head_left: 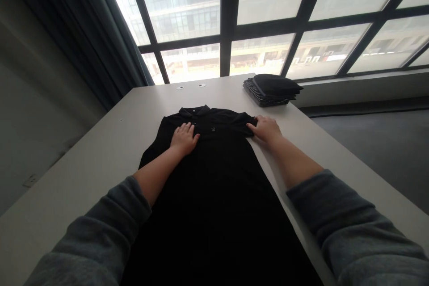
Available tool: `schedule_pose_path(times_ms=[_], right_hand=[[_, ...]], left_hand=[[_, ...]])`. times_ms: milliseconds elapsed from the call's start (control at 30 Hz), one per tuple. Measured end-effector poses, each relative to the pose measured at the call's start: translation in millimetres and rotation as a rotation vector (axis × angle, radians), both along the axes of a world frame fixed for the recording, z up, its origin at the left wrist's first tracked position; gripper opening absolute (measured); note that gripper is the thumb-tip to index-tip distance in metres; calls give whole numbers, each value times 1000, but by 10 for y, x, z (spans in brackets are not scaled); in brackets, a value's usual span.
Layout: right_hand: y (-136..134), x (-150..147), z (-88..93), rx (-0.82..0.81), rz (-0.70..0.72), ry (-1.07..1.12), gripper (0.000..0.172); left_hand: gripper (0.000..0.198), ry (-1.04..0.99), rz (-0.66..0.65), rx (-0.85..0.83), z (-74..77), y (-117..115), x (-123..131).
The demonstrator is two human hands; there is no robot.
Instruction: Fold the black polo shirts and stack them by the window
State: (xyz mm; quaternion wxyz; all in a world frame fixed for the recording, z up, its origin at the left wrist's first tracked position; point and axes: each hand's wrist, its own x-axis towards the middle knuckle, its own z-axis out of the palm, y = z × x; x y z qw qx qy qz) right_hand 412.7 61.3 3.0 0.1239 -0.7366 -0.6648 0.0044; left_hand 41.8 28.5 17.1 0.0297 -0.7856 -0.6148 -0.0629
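On the middle of the worktop (pixel 100 152), straight in front of you, the black polo shirt (pixel 217 178) lies flat, front up, collar at the far end. Your left hand (pixel 183 138) lies palm down on the chest, just left of the placket, grip spread flat, holding nothing. Your right hand (pixel 267 128) sits at the shoulder edge on your right side, fingertips touching the cloth; can't tell if that grip pinches it or only rests there. Far right: stack of folded clothes (pixel 272 90), well apart from the shirt. Two small round discs (pixel 180 87) near the far edge, window (pixel 268 9) behind
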Motion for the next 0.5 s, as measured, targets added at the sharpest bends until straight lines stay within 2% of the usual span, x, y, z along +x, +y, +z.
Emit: schedule_pose_path(times_ms=[100,167,233,400,500], right_hand=[[117,-3,-34,-29,-120,33,84],[191,8,-54,-54,-139,48,78],[249,11,-74,-49,-129,63,67],[302,-66,-50,1,-7,113,36],[295,-141,48,53,-13,212,33]], left_hand=[[71,-39,-153,-89,7,-198,665],[72,-54,-171,-144,18,-287,1031],[73,-73,-143,-205,30,-337,1289],[77,-125,-108,-234,28,-366,1571],[76,-125,-120,-240,5,-365,1641]])
